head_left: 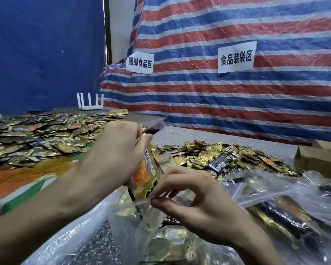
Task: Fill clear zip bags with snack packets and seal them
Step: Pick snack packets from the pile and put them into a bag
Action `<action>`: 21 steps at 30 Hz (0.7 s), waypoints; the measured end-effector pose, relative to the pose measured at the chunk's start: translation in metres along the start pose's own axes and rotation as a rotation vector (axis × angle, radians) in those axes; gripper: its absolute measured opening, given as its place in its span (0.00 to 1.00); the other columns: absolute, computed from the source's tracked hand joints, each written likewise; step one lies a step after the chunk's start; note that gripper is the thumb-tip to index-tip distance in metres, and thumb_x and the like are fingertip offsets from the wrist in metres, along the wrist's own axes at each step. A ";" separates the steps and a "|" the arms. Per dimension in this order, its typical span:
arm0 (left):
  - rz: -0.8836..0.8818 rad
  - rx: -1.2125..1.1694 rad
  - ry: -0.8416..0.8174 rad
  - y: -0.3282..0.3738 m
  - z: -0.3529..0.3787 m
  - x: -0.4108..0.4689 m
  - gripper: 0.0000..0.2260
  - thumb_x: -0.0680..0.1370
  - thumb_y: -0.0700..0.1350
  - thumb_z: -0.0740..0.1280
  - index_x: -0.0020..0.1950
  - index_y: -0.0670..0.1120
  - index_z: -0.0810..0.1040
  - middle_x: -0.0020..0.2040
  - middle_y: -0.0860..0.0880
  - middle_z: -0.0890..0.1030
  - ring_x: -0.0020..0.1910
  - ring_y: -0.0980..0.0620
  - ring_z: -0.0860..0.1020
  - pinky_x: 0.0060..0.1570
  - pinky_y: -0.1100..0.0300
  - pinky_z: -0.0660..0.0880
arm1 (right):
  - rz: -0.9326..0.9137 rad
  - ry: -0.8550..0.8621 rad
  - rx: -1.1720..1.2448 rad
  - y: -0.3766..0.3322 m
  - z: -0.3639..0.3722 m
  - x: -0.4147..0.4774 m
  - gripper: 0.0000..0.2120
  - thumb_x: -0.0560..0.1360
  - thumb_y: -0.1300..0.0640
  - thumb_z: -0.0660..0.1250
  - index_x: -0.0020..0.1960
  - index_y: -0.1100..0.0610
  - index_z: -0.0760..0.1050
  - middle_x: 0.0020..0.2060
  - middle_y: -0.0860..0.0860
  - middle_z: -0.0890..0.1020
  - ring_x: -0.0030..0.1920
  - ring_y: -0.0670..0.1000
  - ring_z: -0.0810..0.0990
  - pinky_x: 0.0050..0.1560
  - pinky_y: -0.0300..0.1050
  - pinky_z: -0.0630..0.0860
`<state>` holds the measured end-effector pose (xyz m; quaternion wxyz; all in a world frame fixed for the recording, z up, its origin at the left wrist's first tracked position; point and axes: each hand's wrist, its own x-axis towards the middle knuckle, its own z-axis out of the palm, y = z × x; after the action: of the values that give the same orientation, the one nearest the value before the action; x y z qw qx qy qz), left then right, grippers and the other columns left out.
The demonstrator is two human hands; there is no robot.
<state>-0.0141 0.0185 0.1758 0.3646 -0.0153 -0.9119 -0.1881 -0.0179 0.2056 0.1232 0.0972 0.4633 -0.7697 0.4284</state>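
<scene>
1. The bag (139,215) is low in front of us, mouth up; a stack of gold packets (148,169) stands in that mouth, lower end inside, upper end out.
2. Our left hand (118,148) grips the stack from above, fingers curled round its top; our right hand (195,205) pinches the bag's rim between thumb and forefinger, just beside the stack.
3. Filled bags (287,219) lie to the right, near our right hand; behind them a pile (227,155) of loose packets sits on the grey table (180,134).
4. A box (317,157) stands far right; a wider spread (36,134) of packets covers the left side, a white router (89,103) behind it.
5. A striped tarp (237,102) hangs at the back with two paper signs (236,58); a blue sheet (46,44) hangs left.
</scene>
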 end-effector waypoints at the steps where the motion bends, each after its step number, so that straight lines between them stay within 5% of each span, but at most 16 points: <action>1: 0.000 0.021 -0.034 0.001 0.002 -0.001 0.16 0.79 0.56 0.65 0.41 0.45 0.80 0.37 0.45 0.80 0.38 0.46 0.78 0.40 0.52 0.75 | 0.001 0.013 0.014 0.000 0.000 0.000 0.02 0.75 0.59 0.74 0.47 0.56 0.86 0.43 0.48 0.83 0.43 0.48 0.83 0.46 0.49 0.79; 6: -0.017 0.096 -0.137 0.002 0.002 -0.008 0.19 0.75 0.65 0.65 0.37 0.51 0.80 0.35 0.53 0.80 0.39 0.50 0.79 0.39 0.54 0.76 | 0.012 0.036 0.017 0.001 -0.001 0.000 0.03 0.74 0.61 0.74 0.47 0.57 0.86 0.43 0.49 0.83 0.46 0.49 0.83 0.49 0.51 0.79; 11: 0.009 -0.163 -0.337 -0.002 -0.001 -0.010 0.20 0.72 0.66 0.65 0.37 0.51 0.82 0.33 0.55 0.82 0.33 0.61 0.78 0.35 0.60 0.77 | -0.005 0.056 0.020 0.003 0.000 0.000 0.02 0.74 0.59 0.75 0.46 0.53 0.86 0.44 0.46 0.83 0.48 0.48 0.83 0.51 0.49 0.79; 16: -0.055 -0.368 -0.628 -0.019 -0.003 -0.003 0.09 0.72 0.58 0.73 0.45 0.53 0.83 0.44 0.54 0.84 0.44 0.57 0.82 0.46 0.57 0.81 | 0.012 0.061 0.034 0.005 0.003 0.001 0.02 0.74 0.57 0.75 0.46 0.55 0.86 0.44 0.45 0.83 0.48 0.49 0.83 0.51 0.50 0.79; 19: -0.212 -0.523 -0.789 -0.030 -0.006 0.000 0.09 0.71 0.46 0.77 0.48 0.48 0.81 0.45 0.44 0.85 0.43 0.45 0.84 0.36 0.55 0.81 | 0.037 0.036 0.017 0.002 0.003 0.002 0.02 0.74 0.56 0.75 0.46 0.54 0.86 0.44 0.46 0.84 0.47 0.48 0.83 0.48 0.48 0.79; 21: -0.232 -0.489 -0.715 -0.033 -0.006 0.001 0.09 0.70 0.44 0.79 0.46 0.49 0.81 0.43 0.46 0.85 0.38 0.51 0.83 0.28 0.62 0.76 | 0.065 -0.008 0.015 0.000 0.001 0.001 0.02 0.74 0.55 0.75 0.45 0.53 0.86 0.42 0.46 0.84 0.44 0.46 0.83 0.45 0.48 0.80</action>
<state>-0.0158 -0.0140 0.1696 -0.0114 -0.0626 -0.9050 -0.4206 -0.0181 0.2044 0.1232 0.0767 0.4402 -0.7817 0.4351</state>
